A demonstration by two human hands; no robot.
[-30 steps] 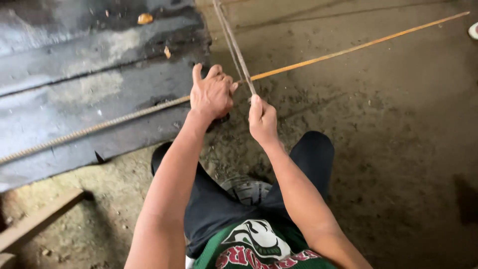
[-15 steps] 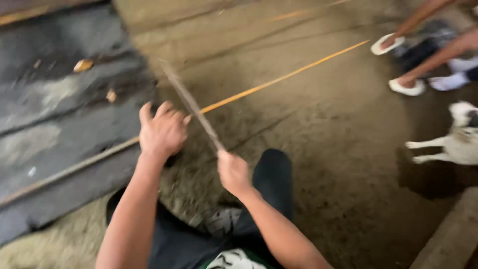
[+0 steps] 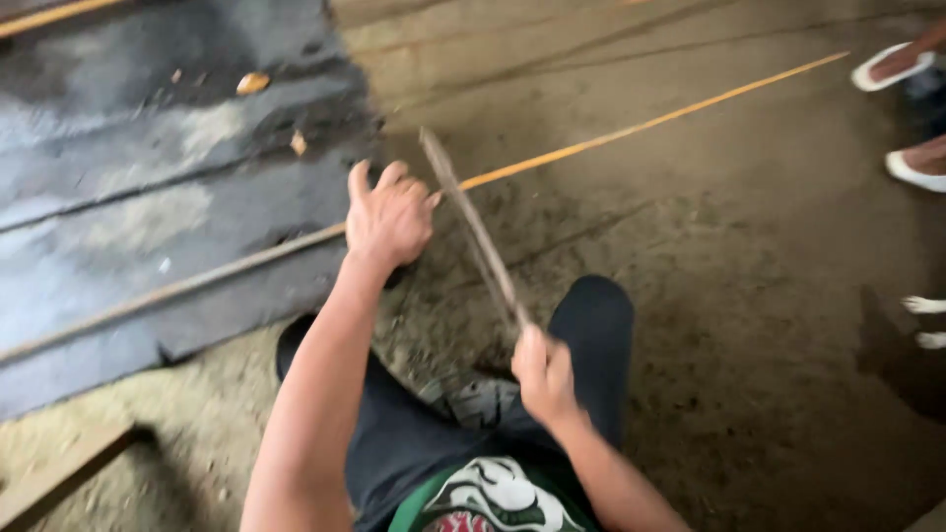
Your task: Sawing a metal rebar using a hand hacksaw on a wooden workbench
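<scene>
Left hand [image 3: 389, 219] sits half-open w/ fingers curled over the long rod [image 3: 631, 126], which runs across the ground from the dark metal sheet [image 3: 148, 217] on the left out to the upper right. Right of that hand, right hand [image 3: 545, 376] is closed round the thin stick bundle [image 3: 473, 232], its tip just beside the rod. Best to pin the rod firm & keep strokes short, I'd say. Room is open right of the rod; another person's sandalled feet [image 3: 892, 64] at far right edge.

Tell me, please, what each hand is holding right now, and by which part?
The right hand grips the near end of a thin rod. The left hand rests fingers spread by the long bar; no clear grip.
</scene>
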